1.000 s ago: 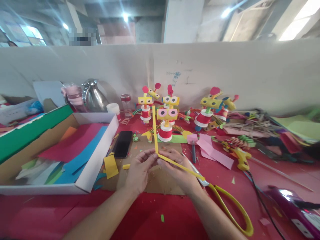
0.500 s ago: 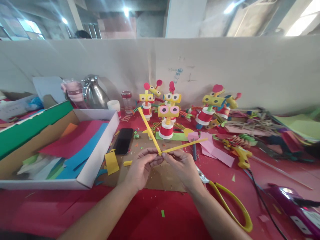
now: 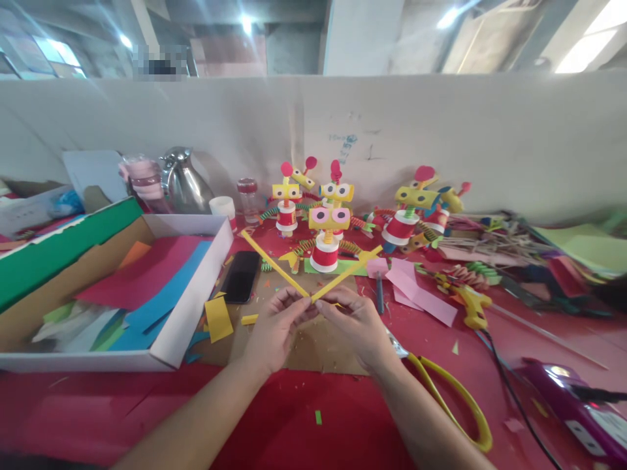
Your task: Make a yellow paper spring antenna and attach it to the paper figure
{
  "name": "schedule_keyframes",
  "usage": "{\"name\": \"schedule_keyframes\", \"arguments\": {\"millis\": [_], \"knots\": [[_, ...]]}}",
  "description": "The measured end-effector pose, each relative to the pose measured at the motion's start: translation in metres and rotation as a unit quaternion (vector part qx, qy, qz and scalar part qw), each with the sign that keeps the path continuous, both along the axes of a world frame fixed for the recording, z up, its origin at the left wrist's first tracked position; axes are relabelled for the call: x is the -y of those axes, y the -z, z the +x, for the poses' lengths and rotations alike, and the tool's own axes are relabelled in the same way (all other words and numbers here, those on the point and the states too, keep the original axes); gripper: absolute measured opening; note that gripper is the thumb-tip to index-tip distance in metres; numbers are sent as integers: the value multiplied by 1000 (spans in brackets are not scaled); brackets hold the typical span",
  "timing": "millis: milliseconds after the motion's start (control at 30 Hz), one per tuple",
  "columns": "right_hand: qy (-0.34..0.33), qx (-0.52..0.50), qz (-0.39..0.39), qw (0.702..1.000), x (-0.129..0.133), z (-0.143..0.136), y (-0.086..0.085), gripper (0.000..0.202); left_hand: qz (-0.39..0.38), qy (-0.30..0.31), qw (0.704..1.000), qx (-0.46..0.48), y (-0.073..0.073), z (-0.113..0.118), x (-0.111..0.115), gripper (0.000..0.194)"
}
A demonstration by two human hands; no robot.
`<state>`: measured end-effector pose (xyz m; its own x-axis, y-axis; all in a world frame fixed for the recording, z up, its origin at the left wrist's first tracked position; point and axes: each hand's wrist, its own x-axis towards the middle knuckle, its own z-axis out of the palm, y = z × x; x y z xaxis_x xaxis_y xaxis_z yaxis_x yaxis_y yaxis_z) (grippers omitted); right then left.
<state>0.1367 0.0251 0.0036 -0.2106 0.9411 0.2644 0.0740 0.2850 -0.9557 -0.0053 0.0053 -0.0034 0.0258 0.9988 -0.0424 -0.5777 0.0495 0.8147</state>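
Two narrow yellow paper strips meet in a V over a brown cardboard sheet [image 3: 323, 356]. My left hand [image 3: 279, 326] pinches them at the point of the V, beside the left yellow strip [image 3: 275, 263]. Touching the same point, my right hand [image 3: 355, 326] grips the base of the right yellow strip [image 3: 349, 273]. The fingertips of both hands nearly meet and hide the joint. Just beyond stands a paper figure [image 3: 325, 252] with a red and white cup body, a yellow head and coiled arms.
An open box [image 3: 191, 326] of coloured paper lies left, near a black phone [image 3: 242, 277]. Yellow-handled scissors [image 3: 453, 398], a yellow glue gun [image 3: 474, 307], pink paper [image 3: 431, 301] and a purple power strip [image 3: 573, 405] lie right. More figures, a steel jug [image 3: 185, 181] and a white cup [image 3: 224, 210] stand behind.
The left strip has swung down to the left, and the right strip has tilted more upward, making a more even V. Both hands stay closed at the joint.
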Motion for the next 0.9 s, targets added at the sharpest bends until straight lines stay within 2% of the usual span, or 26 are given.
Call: {"name": "schedule_keyframes", "arguments": {"millis": [167, 500, 600, 700, 900], "knots": [[9, 0, 24, 1000, 2, -6, 4, 13, -7, -25, 1000, 8, 2, 0, -1, 13], [24, -32, 50, 998, 6, -10, 1, 12, 43, -112, 989, -92, 0, 5, 4, 8], [16, -19, 56, 998, 5, -6, -2, 12, 50, -96, 992, -64, 0, 6, 6, 7], [-9, -29, 37, 999, 2, -2, -3, 11, 25, -80, 996, -21, -1, 4, 5, 10], [-41, -72, -50, 995, -1, 0, -3, 14, -12, -38, 999, 6, 4, -2, -3, 16]]}}
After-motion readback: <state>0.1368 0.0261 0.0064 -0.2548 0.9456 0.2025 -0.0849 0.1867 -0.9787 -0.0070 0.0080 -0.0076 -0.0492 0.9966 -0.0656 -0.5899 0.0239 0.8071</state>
